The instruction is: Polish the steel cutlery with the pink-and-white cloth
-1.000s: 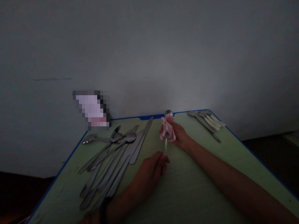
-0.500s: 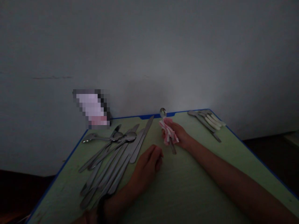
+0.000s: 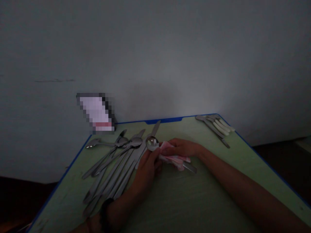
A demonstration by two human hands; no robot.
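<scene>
A metal spoon (image 3: 152, 143) lies across in front of me, its bowl to the left and its handle end sticking out at the right. My right hand (image 3: 181, 148) is closed on a pink-and-white cloth (image 3: 176, 160) wrapped around the spoon's handle. Just below the bowl, my left hand (image 3: 148, 165) has its thumb and fingers closed on the spoon's neck; its fingertips are partly hidden. Beside the left hand lies a pile of metal knives (image 3: 121, 176) and spoons (image 3: 135, 142).
On the right of the green table (image 3: 218, 187) lie a dark-handled utensil (image 3: 215, 129) and several white-handled utensils (image 3: 222, 127). A pixelated phone-like device (image 3: 96, 113) leans on the wall (image 3: 155, 58) at the back left. The table has a blue edge.
My right hand has brought the spoon and cloth nearer and left, turning the spoon from upright to sideways. My left hand has moved up and taken hold near the bowl.
</scene>
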